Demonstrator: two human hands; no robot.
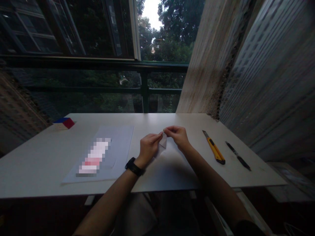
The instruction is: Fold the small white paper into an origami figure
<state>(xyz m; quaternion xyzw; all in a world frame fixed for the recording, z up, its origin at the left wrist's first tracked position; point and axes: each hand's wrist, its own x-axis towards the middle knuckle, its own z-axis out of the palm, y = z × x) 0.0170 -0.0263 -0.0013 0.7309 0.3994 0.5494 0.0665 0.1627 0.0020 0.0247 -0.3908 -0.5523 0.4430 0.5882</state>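
Observation:
Between my two hands, above the middle of the white table, is a small folded piece of white paper (162, 141). My left hand (149, 146) is closed on its left side, the thumb lying along the upper edge. At the paper's top corner, the fingertips of my right hand (177, 135) pinch together. The fingers of both hands nearly meet there. Part of the paper is hidden behind my left hand. A black watch (135, 166) is on my left wrist.
White sheets (123, 144) lie on the table (36, 170) at left, with a pixelated item (94, 155) on them. A colored cube (64, 123) sits at the far left. A yellow utility knife (214, 147) and a black pen (238, 156) lie at right. Windows and curtains (201, 59) stand behind.

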